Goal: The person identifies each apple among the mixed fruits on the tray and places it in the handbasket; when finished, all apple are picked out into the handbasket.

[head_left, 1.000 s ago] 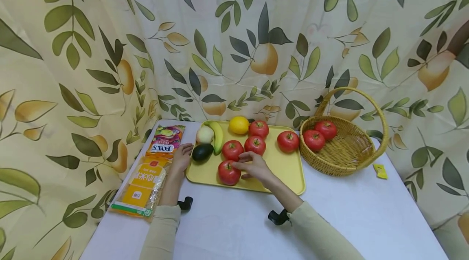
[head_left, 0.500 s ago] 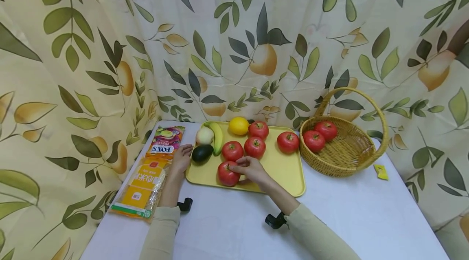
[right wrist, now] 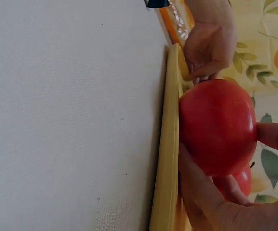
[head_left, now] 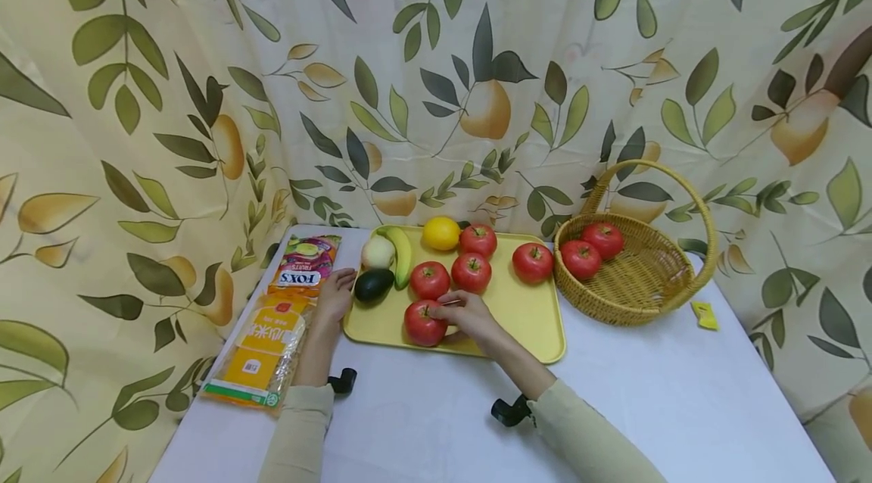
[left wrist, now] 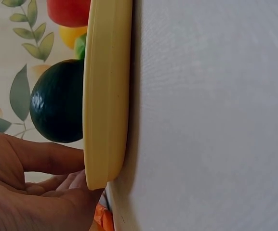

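Note:
A yellow tray (head_left: 518,324) holds several red apples, a lemon (head_left: 441,233), a banana (head_left: 403,256), a pale round fruit or onion (head_left: 378,251) and a dark green avocado (head_left: 373,285). My right hand (head_left: 470,320) holds the frontmost apple (head_left: 418,325), fingers on its top and side; in the right wrist view this apple (right wrist: 218,127) sits low within the tray's rim. At the tray's left edge, my left hand (head_left: 335,299) grips the rim beside the avocado, its thumb (left wrist: 57,158) on the inner side and other fingers partly hidden.
A wicker basket (head_left: 613,301) with two red apples stands right of the tray, its handle arching up. A small yellow packet (head_left: 705,315) lies beyond it. Left are a FOX'S candy bag (head_left: 304,260) and an orange-and-clear food bag (head_left: 259,347). A leaf-patterned curtain (head_left: 436,89) hangs behind.
My right hand has moved slightly left and down, and its fingers have closed in on the front apple. The left hand stays at the tray's edge. The head view has shifted a little.

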`<control>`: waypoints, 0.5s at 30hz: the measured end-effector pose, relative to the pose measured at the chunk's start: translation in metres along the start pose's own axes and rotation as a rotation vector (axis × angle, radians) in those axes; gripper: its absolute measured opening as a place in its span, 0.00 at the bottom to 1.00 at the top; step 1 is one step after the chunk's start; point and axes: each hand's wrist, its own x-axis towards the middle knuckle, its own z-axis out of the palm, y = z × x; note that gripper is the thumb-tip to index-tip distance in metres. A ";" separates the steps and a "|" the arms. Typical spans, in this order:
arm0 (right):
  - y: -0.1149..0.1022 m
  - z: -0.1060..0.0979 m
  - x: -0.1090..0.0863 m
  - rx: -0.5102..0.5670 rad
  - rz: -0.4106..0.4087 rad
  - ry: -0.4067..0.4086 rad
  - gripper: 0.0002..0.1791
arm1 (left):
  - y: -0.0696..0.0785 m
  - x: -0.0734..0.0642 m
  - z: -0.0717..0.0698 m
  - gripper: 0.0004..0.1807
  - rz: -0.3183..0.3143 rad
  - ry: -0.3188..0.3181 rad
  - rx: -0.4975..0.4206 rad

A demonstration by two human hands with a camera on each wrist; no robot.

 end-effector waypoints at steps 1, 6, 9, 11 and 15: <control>0.000 -0.001 0.000 0.005 -0.001 -0.007 0.28 | 0.000 0.000 0.000 0.30 0.001 0.001 -0.004; -0.002 -0.007 -0.001 0.026 0.003 -0.007 0.25 | -0.002 0.002 -0.002 0.31 0.002 0.002 -0.019; -0.006 -0.012 -0.003 0.034 -0.003 0.007 0.23 | -0.002 0.003 -0.002 0.31 0.002 0.000 -0.016; -0.011 -0.015 -0.006 0.030 -0.009 0.015 0.23 | -0.002 0.002 -0.002 0.31 0.000 -0.004 -0.003; -0.021 -0.023 -0.010 0.020 -0.018 0.028 0.23 | -0.002 0.001 -0.002 0.31 -0.004 -0.014 0.032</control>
